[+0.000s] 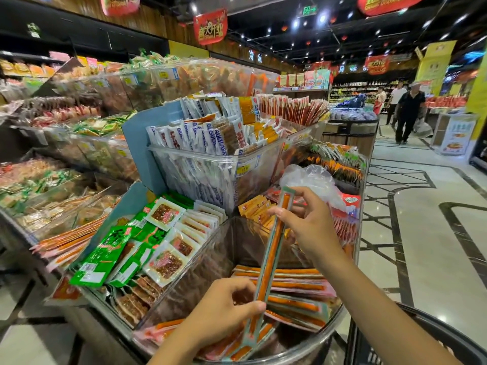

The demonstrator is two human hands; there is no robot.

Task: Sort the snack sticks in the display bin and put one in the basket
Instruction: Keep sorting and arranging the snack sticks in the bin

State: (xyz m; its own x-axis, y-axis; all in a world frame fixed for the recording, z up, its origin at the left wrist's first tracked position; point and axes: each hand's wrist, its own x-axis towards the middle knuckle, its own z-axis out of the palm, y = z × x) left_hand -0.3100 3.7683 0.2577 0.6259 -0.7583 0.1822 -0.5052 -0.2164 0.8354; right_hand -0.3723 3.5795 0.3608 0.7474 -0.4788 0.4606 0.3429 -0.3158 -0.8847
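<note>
While both hands hold one long orange snack stick (271, 251) tilted near-upright over the clear display bin (179, 293), the left hand (224, 312) grips its lower part and the right hand (308, 225) pinches near the top end. More sticks (295, 288) lie mostly flat in the bin below, some crossed at the front. The basket (448, 335) shows only a dark rim at bottom right, just beside the bin; its inside is not visible.

Risks:
- The slick wrapper could slip from the fingertip pinch and drop back on the pile.
- Bending the thin stick between two hands may snap it.
- On a swing right, its lower tail could snag the bin rim.

Around: green packets (105, 256) in the compartment to the left, white sachets (200, 138) in the bin above, a crumpled plastic bag (311, 180) behind the right hand, shoppers (408, 111) far down the aisle. The path to the basket looks unblocked.
</note>
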